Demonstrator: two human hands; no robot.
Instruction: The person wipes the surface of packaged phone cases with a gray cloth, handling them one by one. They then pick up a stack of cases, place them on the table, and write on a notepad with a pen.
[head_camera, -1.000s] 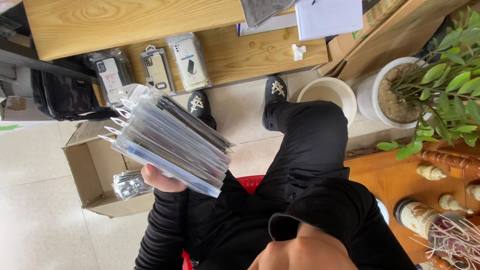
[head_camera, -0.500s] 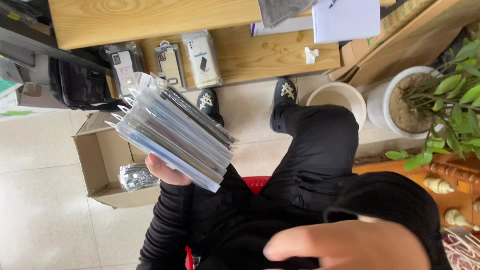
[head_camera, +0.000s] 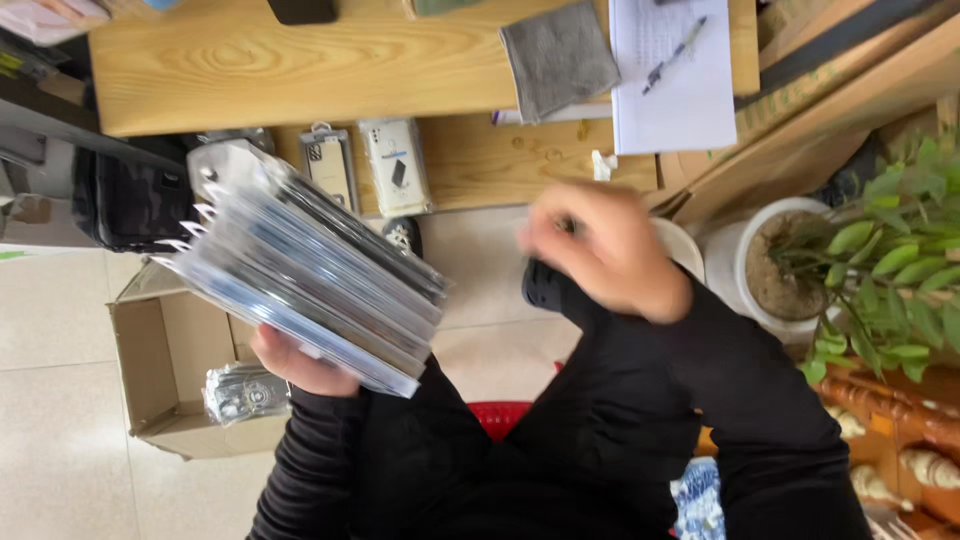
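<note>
My left hand (head_camera: 300, 362) grips a thick stack of clear plastic phone-case packets (head_camera: 305, 265) from below, held fanned at chest height over the floor. My right hand (head_camera: 605, 250) is raised and blurred in mid-air in front of the wooden shelf, its fingers loosely curled with nothing visible in them. It is apart from the stack, to its right. Both arms wear black sleeves. Two packaged phone cases (head_camera: 365, 165) lie on the lower wooden shelf (head_camera: 500, 160) just beyond the stack.
An open cardboard box (head_camera: 165, 350) with a wrapped bundle (head_camera: 245, 392) stands on the tiled floor at left. The desk top (head_camera: 300, 60) holds a grey cloth (head_camera: 560, 55), paper and a pen (head_camera: 675, 55). A potted plant (head_camera: 860, 250) stands at right.
My right hand has risen from the bottom of the view up toward the shelf. The stack in my left hand has stayed roughly in place while the camera tilted.
</note>
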